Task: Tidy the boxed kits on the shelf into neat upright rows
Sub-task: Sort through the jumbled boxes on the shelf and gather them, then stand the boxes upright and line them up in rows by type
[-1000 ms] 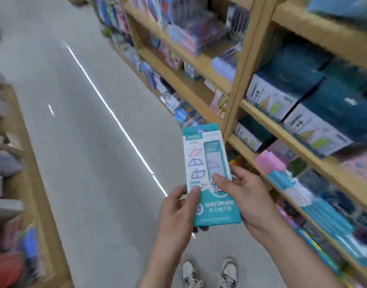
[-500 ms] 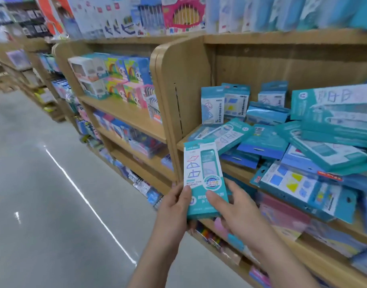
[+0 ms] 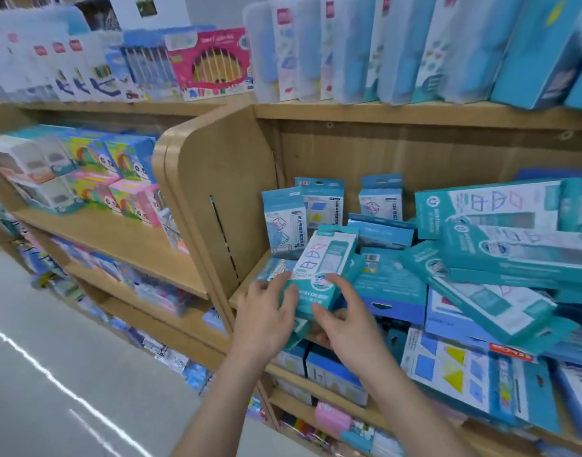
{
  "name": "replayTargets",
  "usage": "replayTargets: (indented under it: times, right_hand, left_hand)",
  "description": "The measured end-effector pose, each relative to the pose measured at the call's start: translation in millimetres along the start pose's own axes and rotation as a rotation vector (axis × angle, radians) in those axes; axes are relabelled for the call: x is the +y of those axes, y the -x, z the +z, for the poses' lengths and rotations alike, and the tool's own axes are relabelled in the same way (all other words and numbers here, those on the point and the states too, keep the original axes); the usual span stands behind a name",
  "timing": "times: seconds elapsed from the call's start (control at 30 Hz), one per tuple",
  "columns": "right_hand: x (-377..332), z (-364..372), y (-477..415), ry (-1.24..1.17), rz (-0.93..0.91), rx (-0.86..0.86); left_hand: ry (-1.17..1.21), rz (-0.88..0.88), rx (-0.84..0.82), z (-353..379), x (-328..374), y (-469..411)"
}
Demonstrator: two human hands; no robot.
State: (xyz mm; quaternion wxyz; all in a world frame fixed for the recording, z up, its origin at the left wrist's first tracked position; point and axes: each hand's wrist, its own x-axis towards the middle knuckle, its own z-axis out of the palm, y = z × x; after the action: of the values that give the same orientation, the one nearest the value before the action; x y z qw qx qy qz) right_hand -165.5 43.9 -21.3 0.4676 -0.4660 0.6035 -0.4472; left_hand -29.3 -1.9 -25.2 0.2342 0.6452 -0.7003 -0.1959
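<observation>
Teal boxed kit (image 3: 325, 268), held at its near end between both hands, tilted with its top leaning far and right, over the left end of the shelf (image 3: 246, 293). Left hand (image 3: 266, 313) curled on the lower left edge; right hand (image 3: 347, 324) gripping the lower right, thumb across the front label, fingers underneath. Just behind, three pale blue kits (image 3: 283, 219) standing upright against the back panel. To the right, a loose heap of teal boxes (image 3: 514, 255) lying flat and crosswise, one on another, with a blue box (image 3: 390, 288) lying flat just beside the held kit. Further left, the rounded wooden side panel (image 3: 217, 179). Above, a row of tall blue packs (image 3: 398, 47); below, on the next level down, more blue boxes (image 3: 332, 369).
</observation>
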Motion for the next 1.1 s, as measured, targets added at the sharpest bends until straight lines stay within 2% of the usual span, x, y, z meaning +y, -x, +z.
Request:
replayTargets:
  times: [0.07,0.27,0.33,0.43,0.63,0.8,0.87,0.93,1.1]
  right_hand:
    - [2,7,-13,-0.008,0.0,0.022]
    - [7,23,-37,0.014,-0.05,0.119]
    - [3,27,-45,0.061,-0.057,0.123]
    - [-13,31,-62,0.187,-0.019,0.031]
    - [-33,33,-85,0.402,-0.01,-0.07]
    - [-44,16,-67,0.49,-0.114,-0.094]
    - [-56,-9,-50,0.542,-0.213,-0.069]
    - [-67,-40,-33,0.602,-0.325,0.026]
    - [-69,-114,19,0.721,-0.481,0.233]
  left_hand:
    - [0.01,0.004,-0.012,5,-7,-2]
    - [0.247,0.164,-0.219,-5,-34,-19]
    - [0.206,0.238,-0.19,-12,-40,-39]
    - [0.09,0.29,-0.115,-17,-45,-74]
    - [0.025,0.197,0.001,-2,-51,-104]
    - [-0.199,0.179,0.005,-13,-36,-89]
    - [-0.159,0.266,0.12,-22,-20,-76]
    - [-0.041,0.399,0.188,-23,0,-61]
    - [0.125,0.816,0.052,-3,68,-19]
